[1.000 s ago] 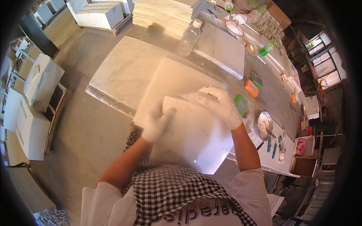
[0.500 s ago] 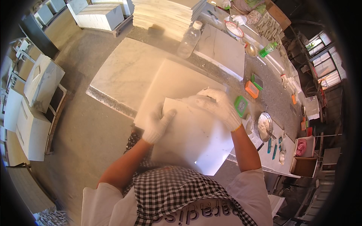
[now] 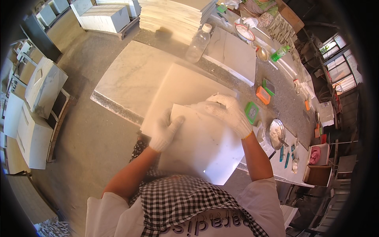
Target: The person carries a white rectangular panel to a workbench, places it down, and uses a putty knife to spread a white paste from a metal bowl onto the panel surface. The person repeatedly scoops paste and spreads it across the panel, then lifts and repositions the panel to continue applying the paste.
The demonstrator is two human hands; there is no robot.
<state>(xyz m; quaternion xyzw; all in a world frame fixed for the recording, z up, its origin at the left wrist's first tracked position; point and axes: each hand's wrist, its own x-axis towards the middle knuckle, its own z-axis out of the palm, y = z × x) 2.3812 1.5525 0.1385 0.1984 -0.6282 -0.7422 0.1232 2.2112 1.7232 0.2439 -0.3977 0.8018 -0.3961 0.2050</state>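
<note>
White knitted gloves cover the left hand [image 3: 164,132] and right hand [image 3: 229,112], both on a white, faintly grey-veined marble tile [image 3: 201,150]. At three o'clock: green pad [image 3: 251,112]; orange block [image 3: 262,94]. At six o'clock: black-and-white checked apron [image 3: 177,201].

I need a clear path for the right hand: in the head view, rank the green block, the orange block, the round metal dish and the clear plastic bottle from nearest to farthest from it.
From the right hand:
1. Green block, just to its right, almost touching.
2. Orange block, up and right.
3. Round metal dish, to the right, lower; close to the orange block's distance, hard to call.
4. Clear plastic bottle, far up the bench.
</note>
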